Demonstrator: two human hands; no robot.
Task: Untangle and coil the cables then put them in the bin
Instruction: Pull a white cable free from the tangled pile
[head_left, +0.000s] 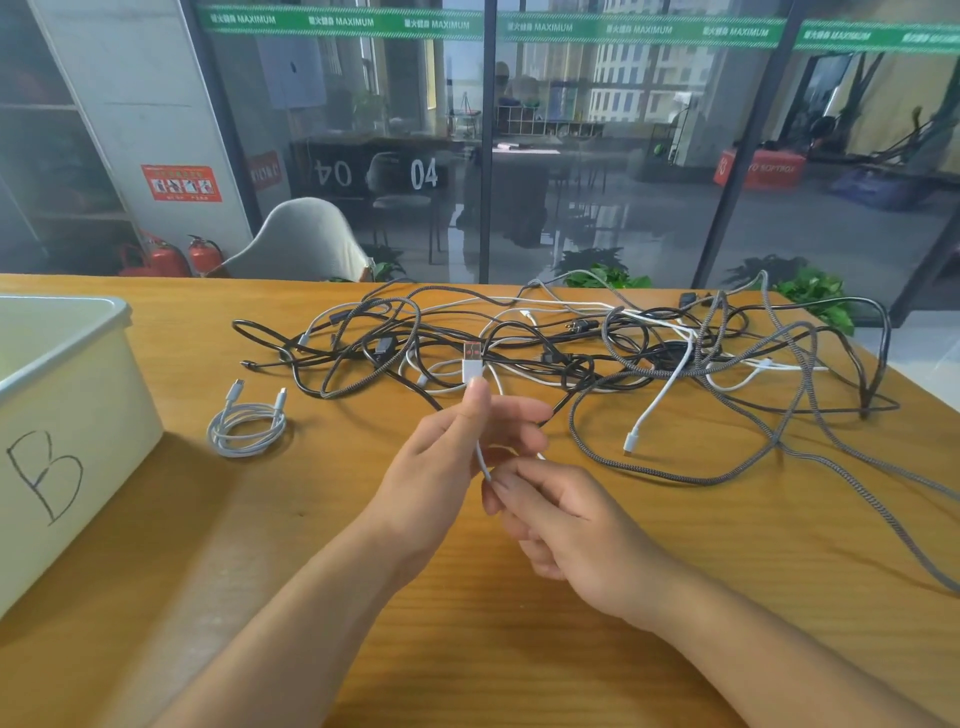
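Presently, the left hand (447, 457) pinches a thin white USB cable (479, 452) just below its plug (471, 364), which points to 12 o'clock. The right hand (566, 519) pinches the same cable lower down. A tangled pile of black, grey and white cables (571, 348) lies beyond on the wooden table (363, 597). At 9 o'clock, 1 coiled white cable (247, 426) lies beside the cream plastic bin marked B (78, 415).

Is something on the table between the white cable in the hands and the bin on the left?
Only the coiled white cable lies on the table between them, near the bin. The left hand and right hand pinch the white cable, whose far part runs back into the tangle.
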